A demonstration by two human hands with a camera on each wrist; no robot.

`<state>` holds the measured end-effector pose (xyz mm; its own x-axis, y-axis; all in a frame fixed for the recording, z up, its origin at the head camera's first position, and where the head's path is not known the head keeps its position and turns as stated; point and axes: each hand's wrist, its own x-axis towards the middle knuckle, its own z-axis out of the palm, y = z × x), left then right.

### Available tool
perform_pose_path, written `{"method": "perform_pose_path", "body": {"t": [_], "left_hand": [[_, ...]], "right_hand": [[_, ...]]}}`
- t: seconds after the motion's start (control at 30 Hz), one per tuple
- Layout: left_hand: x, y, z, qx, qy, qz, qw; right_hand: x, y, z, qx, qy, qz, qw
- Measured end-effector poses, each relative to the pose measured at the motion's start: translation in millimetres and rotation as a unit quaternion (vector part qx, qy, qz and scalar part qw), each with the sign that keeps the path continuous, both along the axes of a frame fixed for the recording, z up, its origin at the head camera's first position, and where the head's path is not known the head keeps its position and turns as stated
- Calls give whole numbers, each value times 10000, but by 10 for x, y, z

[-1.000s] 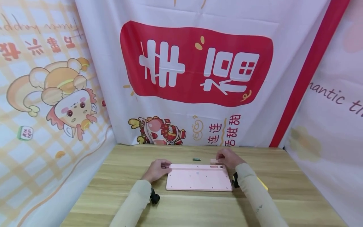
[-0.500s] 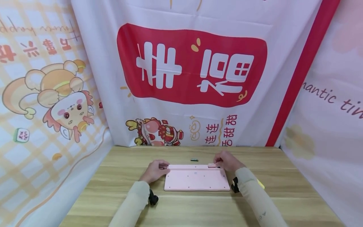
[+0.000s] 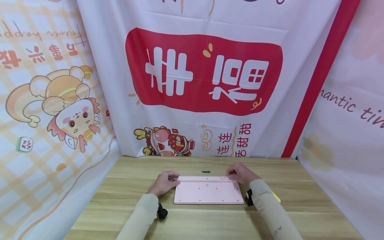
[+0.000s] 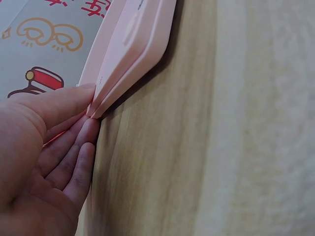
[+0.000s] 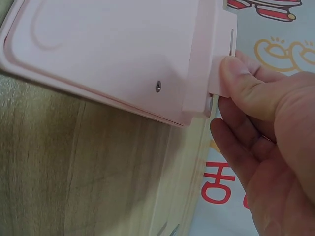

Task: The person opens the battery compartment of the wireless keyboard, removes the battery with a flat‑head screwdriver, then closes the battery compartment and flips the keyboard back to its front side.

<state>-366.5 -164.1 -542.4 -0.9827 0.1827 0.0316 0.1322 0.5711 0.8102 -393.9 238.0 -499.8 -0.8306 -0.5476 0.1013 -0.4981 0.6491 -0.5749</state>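
Note:
A pink keyboard (image 3: 208, 195) lies face down on the table, small screws dotting its underside. My left hand (image 3: 163, 182) pinches its far left corner, thumb on the underside and fingers beneath the edge, as the left wrist view shows. At the far right corner, my right hand (image 3: 242, 173) pinches a pink battery cover (image 5: 222, 73) between thumb and fingers. The cover sits over the battery compartment along the keyboard's raised back ridge, one end projecting slightly past it in the right wrist view. The compartment's inside is hidden.
A small green battery (image 3: 206, 171) lies on the wooden table (image 3: 207, 223) just behind the keyboard. Something yellow (image 3: 276, 197) shows partly behind the right forearm. Printed cloths (image 3: 204, 73) hang around the table's back and sides.
The right hand has brought the battery cover from behind the keyboard onto the compartment, which showed open a second ago. The left hand keeps its hold on the corner.

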Motion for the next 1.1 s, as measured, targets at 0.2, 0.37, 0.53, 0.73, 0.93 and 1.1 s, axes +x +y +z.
{"method": "perform_pose_path", "body": {"t": [0.2,0.37,0.53,0.73,0.93,1.1], "left_hand": [[-18,-15,-25,-43,19,9,10000],[-15,-23,-40,-47,2,46,10000],[-25,-41,-82,-54,-38,33,10000],[-27,-42,-87,-38,-12,17,10000],[-11,-17,-26,-70,-5,50,10000],[-6,0,7,-72,-1,96,9999]], "right_hand": [[25,-12,-15,-54,64,-98,9999],[39,-21,-57,-38,362,-124,9993],[54,-30,-99,130,653,-8,9978],[78,-19,-101,191,870,88,9960],[109,-36,-64,370,838,-84,9958],[128,-55,-39,544,948,-113,9939]]}}
